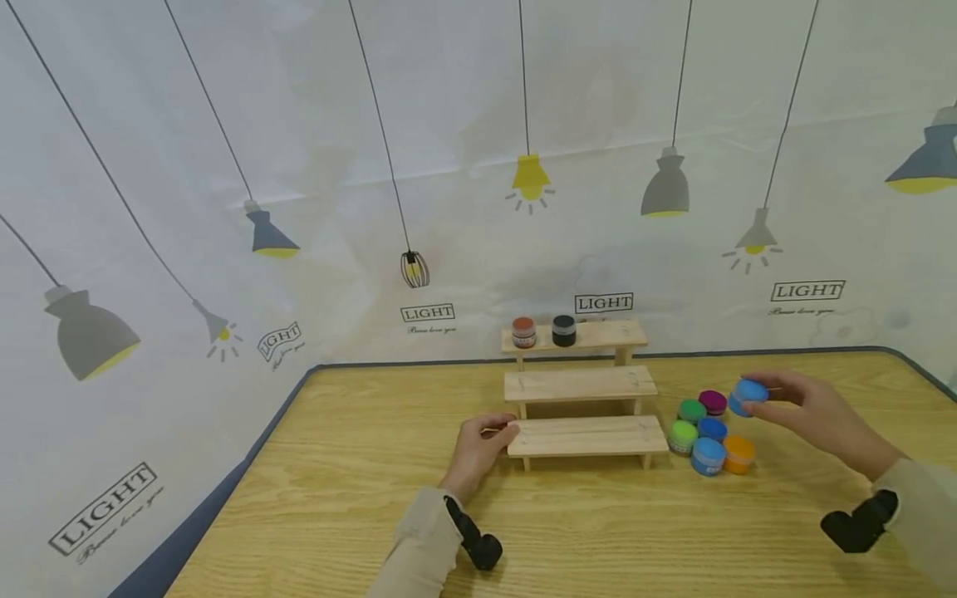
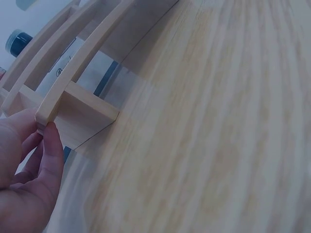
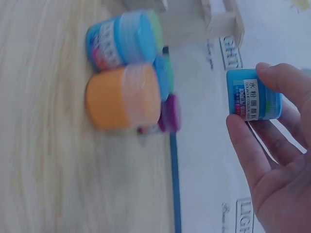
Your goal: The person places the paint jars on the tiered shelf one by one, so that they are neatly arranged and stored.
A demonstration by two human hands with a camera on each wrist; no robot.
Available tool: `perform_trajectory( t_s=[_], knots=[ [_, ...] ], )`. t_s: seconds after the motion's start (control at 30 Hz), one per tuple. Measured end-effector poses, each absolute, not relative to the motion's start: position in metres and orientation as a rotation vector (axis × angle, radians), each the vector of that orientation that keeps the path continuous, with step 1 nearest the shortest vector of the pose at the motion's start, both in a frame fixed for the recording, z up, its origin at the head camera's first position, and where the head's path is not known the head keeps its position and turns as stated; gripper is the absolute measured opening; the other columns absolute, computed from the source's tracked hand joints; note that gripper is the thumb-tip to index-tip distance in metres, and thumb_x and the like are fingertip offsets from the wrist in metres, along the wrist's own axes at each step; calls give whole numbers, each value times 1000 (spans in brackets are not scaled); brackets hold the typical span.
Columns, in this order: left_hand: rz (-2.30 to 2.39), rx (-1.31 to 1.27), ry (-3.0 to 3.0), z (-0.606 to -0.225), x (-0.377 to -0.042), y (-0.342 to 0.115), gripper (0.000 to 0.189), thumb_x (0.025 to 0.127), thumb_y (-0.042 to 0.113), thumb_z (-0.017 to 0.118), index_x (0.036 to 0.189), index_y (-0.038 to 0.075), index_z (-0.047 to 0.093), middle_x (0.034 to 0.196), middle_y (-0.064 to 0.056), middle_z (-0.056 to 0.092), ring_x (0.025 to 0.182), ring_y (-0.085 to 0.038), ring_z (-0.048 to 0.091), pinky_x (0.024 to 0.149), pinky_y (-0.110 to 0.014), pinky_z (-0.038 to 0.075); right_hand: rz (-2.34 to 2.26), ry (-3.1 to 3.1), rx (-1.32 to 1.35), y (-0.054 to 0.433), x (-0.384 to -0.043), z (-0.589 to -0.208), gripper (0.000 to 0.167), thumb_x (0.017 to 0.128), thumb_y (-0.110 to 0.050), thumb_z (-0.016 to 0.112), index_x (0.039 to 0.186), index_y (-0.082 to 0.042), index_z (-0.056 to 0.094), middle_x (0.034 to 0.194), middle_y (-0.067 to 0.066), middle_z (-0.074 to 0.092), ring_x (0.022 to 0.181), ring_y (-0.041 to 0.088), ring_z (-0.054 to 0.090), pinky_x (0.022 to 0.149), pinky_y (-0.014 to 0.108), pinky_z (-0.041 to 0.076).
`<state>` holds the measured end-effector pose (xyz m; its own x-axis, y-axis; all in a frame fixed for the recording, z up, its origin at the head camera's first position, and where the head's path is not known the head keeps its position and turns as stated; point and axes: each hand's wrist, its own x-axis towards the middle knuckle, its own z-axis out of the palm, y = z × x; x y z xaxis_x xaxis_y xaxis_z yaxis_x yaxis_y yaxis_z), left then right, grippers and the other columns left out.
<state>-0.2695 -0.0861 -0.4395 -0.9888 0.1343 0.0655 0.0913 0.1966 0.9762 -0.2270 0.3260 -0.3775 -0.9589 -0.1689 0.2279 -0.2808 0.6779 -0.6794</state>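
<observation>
My right hand (image 1: 811, 413) holds a light-blue gouache paint jar (image 1: 748, 397) between thumb and fingers, raised to the right of a cluster of jars; its printed label faces the right wrist view (image 3: 248, 99). With thumb and fingertips, my left hand (image 1: 480, 453) pinches the left end of the lowest step of a three-tier wooden rack (image 1: 586, 436). The left wrist view shows that step's corner (image 2: 46, 114) between thumb and fingers. On the rack's top tier stand a red-orange jar (image 1: 524, 332) and a black jar (image 1: 564, 330).
Right of the rack, several jars stand close together on the wooden table (image 1: 336, 515): purple (image 1: 713, 403), dark green (image 1: 691, 411), light green (image 1: 682, 438), dark blue (image 1: 712, 429), light blue (image 1: 708, 456) and orange (image 1: 738, 454). A lamp-patterned white backdrop (image 1: 449, 183) rises behind the table.
</observation>
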Motion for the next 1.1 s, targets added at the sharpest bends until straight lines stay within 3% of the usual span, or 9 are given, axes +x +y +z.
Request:
perform_trajectory(
  t_s=[0.13,0.33,0.63,1.1],
  knots=[
    [1954,226,2407,-441,-270,-86,27,84,20,62,104,1,64,98,-9,61,72,-13,56,65,-31,51,1178,-2700,416,304,-232,-369,46,87,-25,58,125,-1,46,107,3,55,87,-11,46,67,22,46],
    [1970,246,2381,-431,-263,-86,26,85,14,61,104,-3,63,96,-11,60,72,-14,56,66,-34,51,1197,-2651,499,271,-247,-358,44,86,-25,59,124,-4,48,111,14,54,89,-10,47,71,27,48],
    [1952,233,2391,-417,-256,-84,25,86,10,58,105,-6,61,96,-14,58,73,-15,55,68,-38,50,1274,-2640,571,234,-275,-332,50,87,-30,57,128,-3,45,114,16,53,103,29,50,81,45,44],
    [1954,232,2416,-441,-273,-86,24,83,16,63,101,-1,65,92,-9,60,72,-13,56,62,-29,51,1265,-2656,558,194,-316,-322,46,86,-18,60,122,6,47,111,24,51,100,37,51,80,45,45]
  ],
)
